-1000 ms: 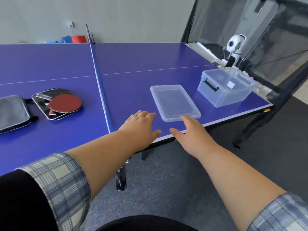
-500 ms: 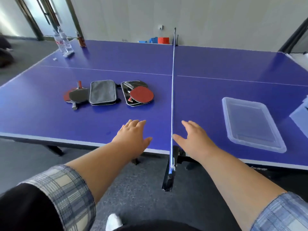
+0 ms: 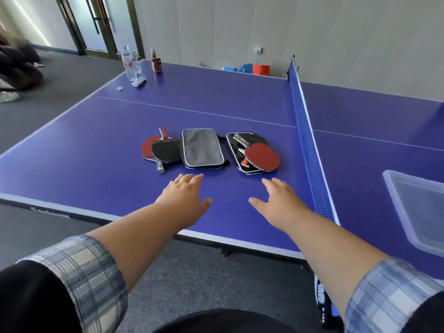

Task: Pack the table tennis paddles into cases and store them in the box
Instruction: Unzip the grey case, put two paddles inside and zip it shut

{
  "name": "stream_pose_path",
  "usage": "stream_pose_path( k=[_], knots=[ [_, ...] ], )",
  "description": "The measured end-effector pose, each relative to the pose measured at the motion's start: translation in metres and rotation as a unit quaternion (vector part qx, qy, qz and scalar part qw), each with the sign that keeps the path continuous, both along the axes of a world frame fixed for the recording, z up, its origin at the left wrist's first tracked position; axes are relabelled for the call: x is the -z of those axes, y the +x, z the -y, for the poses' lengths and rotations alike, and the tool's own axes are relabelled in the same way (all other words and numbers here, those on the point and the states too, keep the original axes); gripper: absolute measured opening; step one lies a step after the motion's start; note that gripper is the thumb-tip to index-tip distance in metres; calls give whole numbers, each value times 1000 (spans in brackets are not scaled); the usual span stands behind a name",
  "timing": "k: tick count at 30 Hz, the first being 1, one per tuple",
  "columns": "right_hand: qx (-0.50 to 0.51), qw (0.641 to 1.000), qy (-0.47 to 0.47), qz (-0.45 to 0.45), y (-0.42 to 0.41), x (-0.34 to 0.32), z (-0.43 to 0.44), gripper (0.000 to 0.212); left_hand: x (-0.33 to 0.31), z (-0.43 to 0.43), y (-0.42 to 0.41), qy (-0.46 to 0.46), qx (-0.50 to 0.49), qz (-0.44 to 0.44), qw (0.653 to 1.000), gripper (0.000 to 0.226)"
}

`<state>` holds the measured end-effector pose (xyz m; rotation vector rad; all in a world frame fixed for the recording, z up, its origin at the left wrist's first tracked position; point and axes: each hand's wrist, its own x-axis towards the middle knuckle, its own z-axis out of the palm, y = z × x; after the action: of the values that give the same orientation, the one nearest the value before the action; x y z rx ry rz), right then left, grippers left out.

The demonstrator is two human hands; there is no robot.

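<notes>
One view only, worn on the person's head, looking forward and down across the blue tabletop [image 3: 101, 150] from its near long edge. The wide lens bends the edges. Both forearms reach into frame from the bottom, left hand [image 3: 185, 200] and right hand [image 3: 280, 203] close to the camera, over the near part of the surface. The paddles and cases sit mid-frame, just past the fingertips. The net [image 3: 305, 131] runs away on the right, the far wall fills the top, and the clear lid [image 3: 394, 193] is cut by the right edge.
</notes>
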<state>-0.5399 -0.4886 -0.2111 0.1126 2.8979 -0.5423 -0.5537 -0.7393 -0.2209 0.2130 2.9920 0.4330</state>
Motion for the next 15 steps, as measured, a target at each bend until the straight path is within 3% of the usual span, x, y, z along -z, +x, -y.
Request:
stream_pose_path(
  k=[5,15],
  knots=[
    [-4,1000,-10,16,-33,14,50,83,19,43,-35,10,-3,27,1000,79],
    [-5,998,-30,63,-134,60,72,81,67,65,-120,3,-29,102,994,79]
  ],
)
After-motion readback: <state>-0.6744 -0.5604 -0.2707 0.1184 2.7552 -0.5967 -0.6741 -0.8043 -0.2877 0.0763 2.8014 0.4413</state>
